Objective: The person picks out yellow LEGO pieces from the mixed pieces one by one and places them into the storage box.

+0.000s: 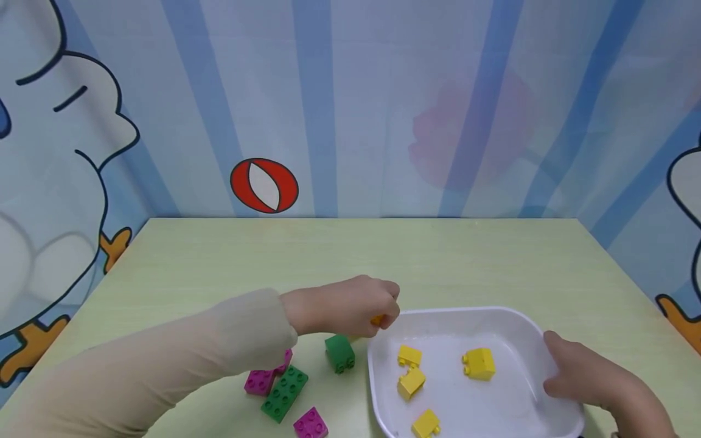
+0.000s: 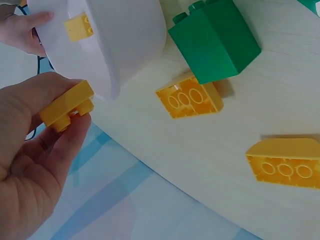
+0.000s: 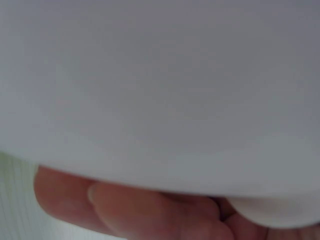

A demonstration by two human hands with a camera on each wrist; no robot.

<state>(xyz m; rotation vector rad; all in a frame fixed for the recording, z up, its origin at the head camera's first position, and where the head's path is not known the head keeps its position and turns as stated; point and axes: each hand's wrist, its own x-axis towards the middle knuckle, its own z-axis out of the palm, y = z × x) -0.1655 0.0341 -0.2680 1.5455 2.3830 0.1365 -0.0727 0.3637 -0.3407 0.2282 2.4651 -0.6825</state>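
Note:
In the head view my left hand [image 1: 350,304] hovers by the left rim of a white tray [image 1: 465,407]. Its thumb and fingers pinch a small yellow toy brick [image 2: 67,105], seen best in the left wrist view. At the tray's right side, my right hand [image 1: 594,374] grips the rim; the right wrist view shows fingers [image 3: 135,207] curled beneath the tray wall. Inside the tray lie several yellow bricks, among them one sloped brick [image 1: 479,364] toward the right and another [image 1: 426,423] near the front.
Left of the tray stands a green brick [image 1: 340,354]. A flat green brick [image 1: 285,394] and magenta bricks [image 1: 310,423] lie further left. Two yellow bricks [image 2: 192,97] rest on the table in the left wrist view. A striped curtain [image 1: 350,121] hangs behind the table.

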